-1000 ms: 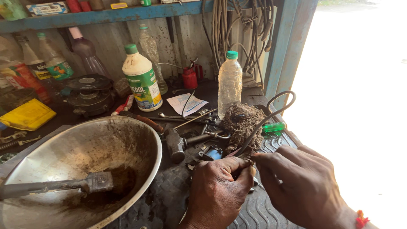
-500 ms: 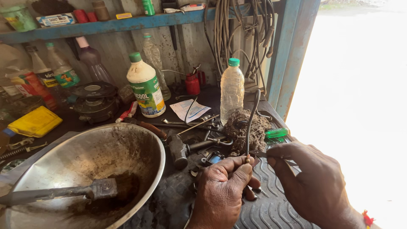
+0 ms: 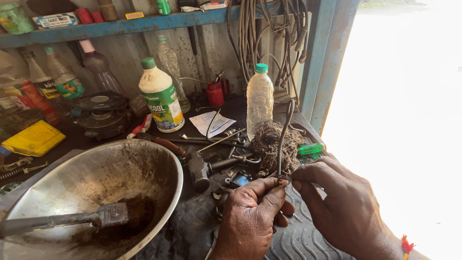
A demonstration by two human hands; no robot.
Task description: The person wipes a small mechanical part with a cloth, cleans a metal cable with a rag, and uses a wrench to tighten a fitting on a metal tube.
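Observation:
My left hand point(image 3: 250, 216) pinches the lower end of a thin dark cable point(image 3: 282, 139), which rises upright and curls over at the top. A small brass fitting point(image 3: 280, 181) sits at the cable's end between my left thumb and forefinger. My right hand point(image 3: 344, 204) is beside it with its fingertips closed on a small dark tool that touches that same end. Both hands hover over a black ribbed rubber mat point(image 3: 298, 238) on the workbench.
A large dirty steel bowl point(image 3: 159, 159) holding a hammer point(image 3: 72, 220) lies at the left. Behind the hands are a wad of brown fibre waste point(image 3: 269, 144), a green-handled screwdriver point(image 3: 310, 148), loose tools, a clear water bottle point(image 3: 260, 98), a white bottle point(image 3: 161, 98) and a yellow box point(image 3: 31, 138).
The cable, looped out to the right a second ago, now stands nearly upright. My right hand has drawn back slightly and holds at the cable's end; the view shifted a little.

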